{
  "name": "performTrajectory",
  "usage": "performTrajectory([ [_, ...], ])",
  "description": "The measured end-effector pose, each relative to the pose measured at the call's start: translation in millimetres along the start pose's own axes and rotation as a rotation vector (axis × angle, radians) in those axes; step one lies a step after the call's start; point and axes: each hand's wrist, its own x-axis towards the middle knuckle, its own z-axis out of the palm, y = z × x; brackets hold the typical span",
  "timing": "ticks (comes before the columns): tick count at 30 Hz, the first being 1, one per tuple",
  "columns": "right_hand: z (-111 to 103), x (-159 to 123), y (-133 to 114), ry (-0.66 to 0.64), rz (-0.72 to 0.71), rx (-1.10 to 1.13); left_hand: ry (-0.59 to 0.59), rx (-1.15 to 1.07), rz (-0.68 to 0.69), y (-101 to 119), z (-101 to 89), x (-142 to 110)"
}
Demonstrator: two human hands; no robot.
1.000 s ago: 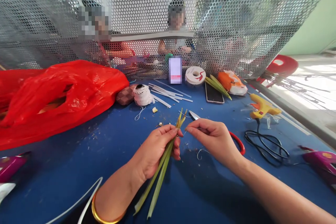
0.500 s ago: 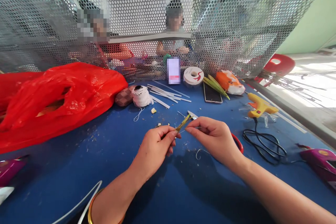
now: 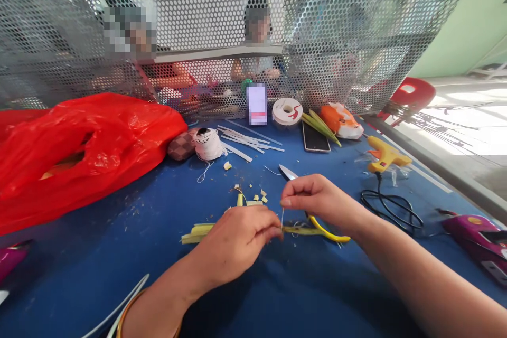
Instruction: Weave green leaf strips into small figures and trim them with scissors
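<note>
My left hand is turned palm down, its fingertips closed on a thin yellow-green leaf strip that points out to the right. My right hand pinches a fine white thread, which runs taut down to the strip by the left fingertips. Beneath the right hand lie scissors, with one blade and a yellow handle loop showing. Pale green leaf pieces lie left of my left hand, partly covered by it. Small cut scraps are scattered just beyond the hands.
A red plastic bag fills the left side. Farther back are a white thread cone, white strips, an upright phone, a ribbon roll and a dark phone. A yellow glue gun lies right. People sit behind the perforated screen.
My left hand has turned palm down, and the leaf strip has swung from slanting upward to lying nearly level. The thread now stands upright between the hands. More scissors and leaf pieces show.
</note>
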Motion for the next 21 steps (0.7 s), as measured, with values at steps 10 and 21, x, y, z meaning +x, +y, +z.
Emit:
performTrajectory([
  [10, 31, 0, 9, 0.192, -0.097, 0.020, 0.256, -0.338, -0.165, -7, -10.2, 4],
  [21, 44, -20, 8, 0.255, -0.698, -0.975, 0.423, -0.359, -0.347, -11, 0.4, 10],
])
